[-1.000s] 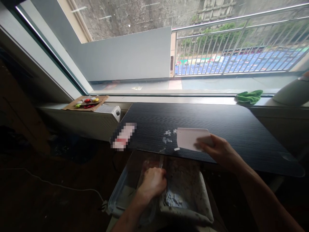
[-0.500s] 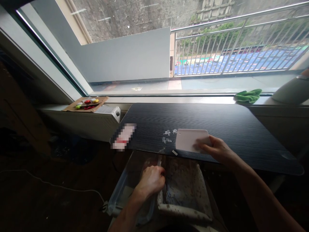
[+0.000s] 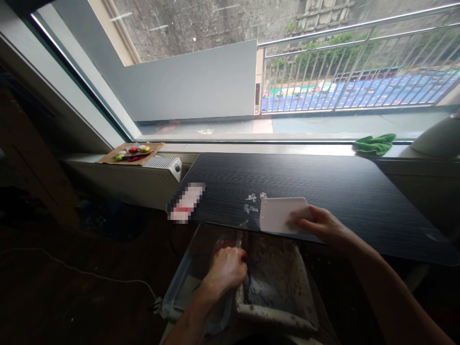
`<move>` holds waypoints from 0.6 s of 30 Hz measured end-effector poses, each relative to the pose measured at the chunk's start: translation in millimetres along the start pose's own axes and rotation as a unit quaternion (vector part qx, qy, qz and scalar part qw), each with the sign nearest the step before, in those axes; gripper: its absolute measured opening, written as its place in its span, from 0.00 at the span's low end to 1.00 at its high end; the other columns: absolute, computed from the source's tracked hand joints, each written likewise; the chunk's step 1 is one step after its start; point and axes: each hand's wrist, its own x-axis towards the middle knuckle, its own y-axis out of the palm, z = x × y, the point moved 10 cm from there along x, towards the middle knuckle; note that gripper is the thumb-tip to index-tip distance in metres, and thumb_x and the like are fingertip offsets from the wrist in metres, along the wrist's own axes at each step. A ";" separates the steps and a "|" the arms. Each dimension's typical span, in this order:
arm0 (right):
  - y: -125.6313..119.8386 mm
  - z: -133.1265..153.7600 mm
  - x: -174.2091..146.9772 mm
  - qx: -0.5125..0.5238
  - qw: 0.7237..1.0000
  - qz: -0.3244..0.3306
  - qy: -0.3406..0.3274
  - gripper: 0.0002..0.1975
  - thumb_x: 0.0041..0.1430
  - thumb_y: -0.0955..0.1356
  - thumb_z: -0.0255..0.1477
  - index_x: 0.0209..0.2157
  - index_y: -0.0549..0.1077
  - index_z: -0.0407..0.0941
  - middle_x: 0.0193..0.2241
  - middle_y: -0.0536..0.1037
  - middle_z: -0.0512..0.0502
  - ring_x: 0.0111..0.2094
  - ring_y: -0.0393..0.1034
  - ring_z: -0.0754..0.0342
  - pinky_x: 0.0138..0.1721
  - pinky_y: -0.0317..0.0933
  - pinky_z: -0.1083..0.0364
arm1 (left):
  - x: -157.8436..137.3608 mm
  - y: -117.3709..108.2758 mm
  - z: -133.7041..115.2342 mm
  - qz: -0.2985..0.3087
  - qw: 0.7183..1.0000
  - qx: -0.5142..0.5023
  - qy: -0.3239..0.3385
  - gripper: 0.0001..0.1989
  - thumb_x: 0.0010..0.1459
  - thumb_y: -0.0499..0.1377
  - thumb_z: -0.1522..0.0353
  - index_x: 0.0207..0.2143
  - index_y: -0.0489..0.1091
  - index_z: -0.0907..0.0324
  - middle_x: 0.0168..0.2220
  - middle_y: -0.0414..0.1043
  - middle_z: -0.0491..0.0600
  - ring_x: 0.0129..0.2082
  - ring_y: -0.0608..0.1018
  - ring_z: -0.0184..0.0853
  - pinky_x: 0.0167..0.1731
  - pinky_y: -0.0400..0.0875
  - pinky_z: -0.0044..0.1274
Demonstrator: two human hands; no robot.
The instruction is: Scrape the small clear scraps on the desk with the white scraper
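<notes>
My right hand (image 3: 325,223) grips the right end of a flat white plastic scraper (image 3: 278,214), with a small hole at its far left corner. The scraper lies low over the near edge of the dark wood-grain table (image 3: 316,177). Just left of it are several small clear plastic scraps (image 3: 250,197). My left hand (image 3: 229,267) is closed below the table edge, its fingers curled at the raised side of a stained, whitish tray (image 3: 276,280). Its fingertips are partly hidden. A clear plastic bin (image 3: 179,282) stands beside the tray, under my left forearm.
A blurred-out pinkish item (image 3: 187,203) lies at the table's left end. Beyond stand a radiator (image 3: 163,165) and a cardboard piece (image 3: 108,157) with colourful small things. A green cloth (image 3: 375,144) rests on the windowsill. A white cable (image 3: 89,274) crosses the floor.
My right hand has drawn the scraper slightly nearer, to the table's front edge. The small pale strip that lay there no longer shows. My left hand stays where it was.
</notes>
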 end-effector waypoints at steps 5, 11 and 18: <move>-5.2 -0.8 -0.3 -0.007 1.000 -0.021 -0.013 0.14 0.46 0.70 0.36 0.34 0.76 0.43 0.30 0.81 0.46 0.33 0.75 0.48 0.36 0.69 0.52 | 0.8 0.5 -2.4 -0.008 1.000 0.017 0.005 0.19 0.48 0.49 0.70 0.39 0.75 0.53 0.39 0.76 0.51 0.42 0.76 0.40 0.41 0.66 0.26; -9.8 8.7 -5.1 -0.035 0.999 -0.023 -0.023 0.15 0.45 0.71 0.38 0.33 0.76 0.44 0.29 0.81 0.46 0.31 0.75 0.48 0.33 0.69 0.53 | 1.7 10.7 -19.1 0.001 0.999 0.046 0.018 0.18 0.48 0.50 0.70 0.39 0.75 0.55 0.38 0.76 0.53 0.41 0.76 0.41 0.42 0.67 0.28; -51.3 15.9 -16.8 -0.052 0.981 -0.182 -0.040 0.19 0.46 0.70 0.42 0.39 0.75 0.46 0.33 0.81 0.44 0.35 0.76 0.44 0.39 0.69 0.48 | 6.4 22.5 -53.6 0.015 0.996 0.071 0.059 0.16 0.49 0.50 0.69 0.37 0.75 0.57 0.37 0.76 0.54 0.40 0.77 0.41 0.41 0.68 0.28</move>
